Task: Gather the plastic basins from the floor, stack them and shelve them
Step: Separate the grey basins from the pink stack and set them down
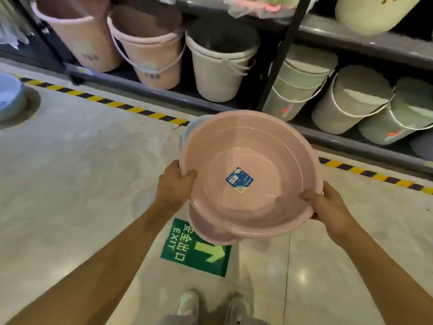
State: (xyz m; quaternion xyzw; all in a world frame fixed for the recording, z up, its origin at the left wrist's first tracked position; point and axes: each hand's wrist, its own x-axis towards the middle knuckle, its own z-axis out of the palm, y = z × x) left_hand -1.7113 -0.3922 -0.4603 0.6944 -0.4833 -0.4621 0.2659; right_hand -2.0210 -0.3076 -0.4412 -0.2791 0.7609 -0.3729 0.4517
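Observation:
I hold a stack of plastic basins in front of me above the floor. The top one is a pink basin (257, 148) with a blue label at its bottom; another pink basin sits under it, and a pale blue rim (192, 124) peeks out at the upper left. My left hand (174, 184) grips the stack's left rim, thumb over the edge. My right hand (328, 205) grips the right rim the same way. A pale blue basin (9, 97) lies on the floor at the far left.
A low dark shelf (164, 95) runs across the back, holding pink buckets (150, 50), white buckets (218, 64) and tilted grey-green buckets (351, 102). A black upright post (283, 50) divides it. Yellow-black tape (105, 102) marks the floor edge. A green exit sticker (194, 249) lies near my shoes.

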